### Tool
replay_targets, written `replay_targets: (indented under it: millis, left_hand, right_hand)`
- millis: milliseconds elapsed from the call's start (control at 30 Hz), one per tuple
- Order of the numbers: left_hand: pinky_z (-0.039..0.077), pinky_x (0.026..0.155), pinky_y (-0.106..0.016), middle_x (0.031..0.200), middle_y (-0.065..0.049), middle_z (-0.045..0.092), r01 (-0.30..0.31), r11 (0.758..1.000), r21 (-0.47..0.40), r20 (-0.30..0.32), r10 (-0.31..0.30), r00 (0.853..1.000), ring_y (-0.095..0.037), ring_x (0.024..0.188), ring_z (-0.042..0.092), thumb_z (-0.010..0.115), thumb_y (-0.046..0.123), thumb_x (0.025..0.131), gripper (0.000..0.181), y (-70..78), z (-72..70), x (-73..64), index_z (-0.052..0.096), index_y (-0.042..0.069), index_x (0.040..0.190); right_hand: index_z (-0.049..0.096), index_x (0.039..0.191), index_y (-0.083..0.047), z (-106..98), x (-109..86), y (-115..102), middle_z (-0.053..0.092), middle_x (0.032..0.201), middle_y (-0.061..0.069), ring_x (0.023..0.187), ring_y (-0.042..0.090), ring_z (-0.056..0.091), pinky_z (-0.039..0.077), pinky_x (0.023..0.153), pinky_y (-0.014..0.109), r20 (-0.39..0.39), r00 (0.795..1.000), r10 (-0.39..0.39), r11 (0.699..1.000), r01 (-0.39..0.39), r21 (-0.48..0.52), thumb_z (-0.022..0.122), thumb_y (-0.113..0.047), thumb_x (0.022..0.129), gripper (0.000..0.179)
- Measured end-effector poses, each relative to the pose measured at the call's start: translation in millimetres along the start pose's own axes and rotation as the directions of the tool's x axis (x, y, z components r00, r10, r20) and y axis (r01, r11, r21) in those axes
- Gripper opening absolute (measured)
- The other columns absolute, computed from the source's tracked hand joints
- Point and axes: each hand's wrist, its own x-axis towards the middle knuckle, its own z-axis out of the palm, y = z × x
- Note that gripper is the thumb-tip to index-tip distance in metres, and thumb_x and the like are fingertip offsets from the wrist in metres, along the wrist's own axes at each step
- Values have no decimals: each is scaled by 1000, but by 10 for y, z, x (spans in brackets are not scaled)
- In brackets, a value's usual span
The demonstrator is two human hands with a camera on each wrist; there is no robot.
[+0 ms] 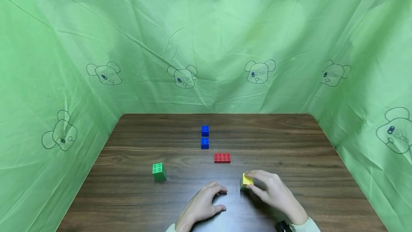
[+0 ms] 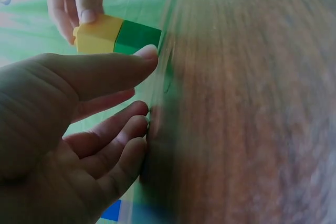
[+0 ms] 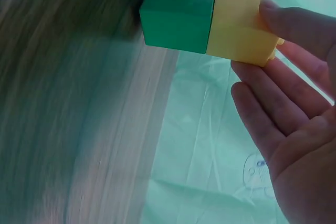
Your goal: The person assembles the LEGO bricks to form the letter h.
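Between the thumb and fingers of my right hand (image 1: 273, 192) is a yellow toy brick (image 1: 247, 180), pinched by its sides. It sits on top of a green brick (image 3: 178, 17), studs up, the two joined in one small stack at the tabletop. My left hand (image 1: 206, 203) rests on the table to the left of this stack, fingers loosely bent, with nothing in its grasp. In the left wrist view the yellow and green stack (image 2: 97, 35) appears beyond the left thumb.
A red brick (image 1: 222, 158) lies flat ahead of the hands. Two blue bricks stand farther back, a nearer one (image 1: 205, 143) and a farther one (image 1: 205, 131). Left of the hands is a tall green block (image 1: 159, 173). Green cloth (image 1: 219, 96) surrounds the wooden table (image 1: 128, 207) behind and at both sides.
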Motion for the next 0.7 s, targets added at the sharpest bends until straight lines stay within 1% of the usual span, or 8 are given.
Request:
replay_targets:
  millis: [167,300,367,467,500,567,633,700]
  left_hand:
    - [51,80,-16,101,8,69,6,998,-66,12,-5,1000,0,89,60,81,19,85,27,-7,-27,6,72,14,109]
    - [52,73,-14,93,3,70,-2,995,-104,0,2,1000,0,81,61,79,12,86,20,-39,-132,-10,73,8,105]
    - [54,72,-16,92,-1,71,4,997,-80,-38,-7,999,-3,80,63,79,9,85,21,-67,-249,-31,73,5,105]
    - [57,76,-24,97,-2,71,57,997,45,-145,-50,988,-10,85,66,80,10,83,25,-111,-510,-84,73,6,106]
    - [58,77,-27,98,-2,71,76,992,97,-192,-56,980,-12,86,66,81,10,82,26,-126,-614,-103,73,7,106]
    - [58,77,-32,100,-2,70,100,972,210,-306,-32,952,-15,88,67,85,10,78,30,-166,-821,-148,73,9,106]
    - [58,76,-36,98,-3,69,112,946,303,-416,26,909,-20,88,66,88,8,72,35,-228,-1017,-199,73,8,104]
    - [55,76,-41,98,-9,67,129,921,368,-503,81,861,-27,88,64,90,4,66,40,-297,-1187,-258,72,6,103]
  right_hand:
    - [75,108,-8,-49,-57,105,76,105,1,92,15,73,49,89,9,5,997,72,997,-72,-4,89,-4,70,41]
    - [74,107,-7,-67,-85,154,76,104,2,92,16,74,49,89,8,2,997,75,997,-75,6,89,-2,69,41]
    - [74,108,-7,-67,-85,165,76,105,3,92,16,74,49,88,8,6,997,74,997,-74,22,88,-1,70,41]
    - [74,108,-7,-65,-82,171,76,106,3,92,17,74,49,88,7,5,997,71,996,-71,47,88,0,70,41]
    - [74,108,-8,-65,-83,171,76,107,3,93,17,74,49,88,7,5,997,74,996,-74,52,88,0,71,41]
    - [74,109,-9,-67,-87,171,76,107,3,93,17,74,49,88,7,3,997,80,995,-80,57,88,1,71,42]
    - [74,109,-9,-71,-94,171,76,108,3,94,16,74,48,89,6,7,996,89,994,-89,61,88,1,71,42]
    - [74,110,-10,-73,-100,170,76,109,3,94,16,74,48,89,6,15,995,100,993,-101,62,87,0,72,42]
